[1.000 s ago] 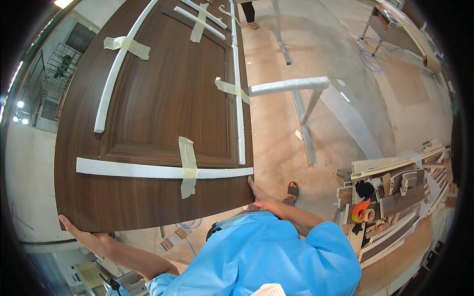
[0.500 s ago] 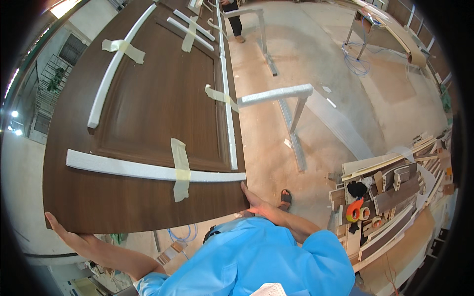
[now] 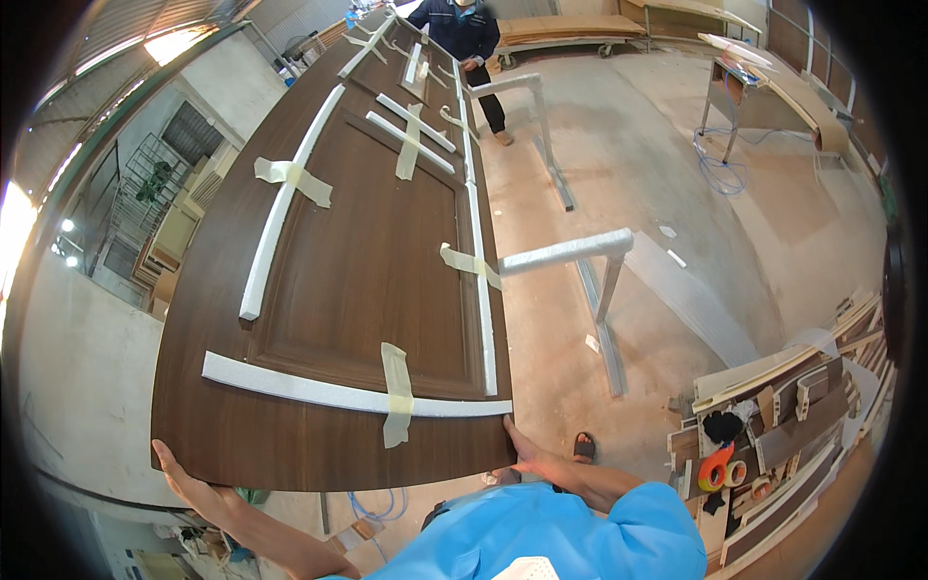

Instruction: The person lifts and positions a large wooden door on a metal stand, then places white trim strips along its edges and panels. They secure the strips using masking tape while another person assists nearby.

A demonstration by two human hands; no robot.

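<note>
A large dark-brown panelled door (image 3: pixel 358 251) lies flat in front of me, reaching far ahead. White foam strips (image 3: pixel 338 389) line its border and panels, fixed with pieces of cream masking tape (image 3: pixel 396 387). My left hand (image 3: pixel 193 481) grips the near left corner, its fingers partly hidden beneath. At the near right corner my right hand (image 3: pixel 523 447) holds the edge, thumb up by the end of a foam strip. At the far end a person in dark clothes (image 3: pixel 452 31) stands with a hand (image 3: pixel 471 63) at the door's edge.
Wrapped metal stands (image 3: pixel 570 249) are beside and under the door's right side. A pile of wood offcuts (image 3: pixel 797 425) with tape rolls (image 3: pixel 713 468) lies at the right. A table (image 3: pixel 739 92) and a blue hose (image 3: pixel 720 174) are farther back; a wall (image 3: pixel 87 387) runs along the left.
My view has tilted up, so the door sits lower and farther right in it. More of the far end and the person there now shows. Both hands keep their hold.
</note>
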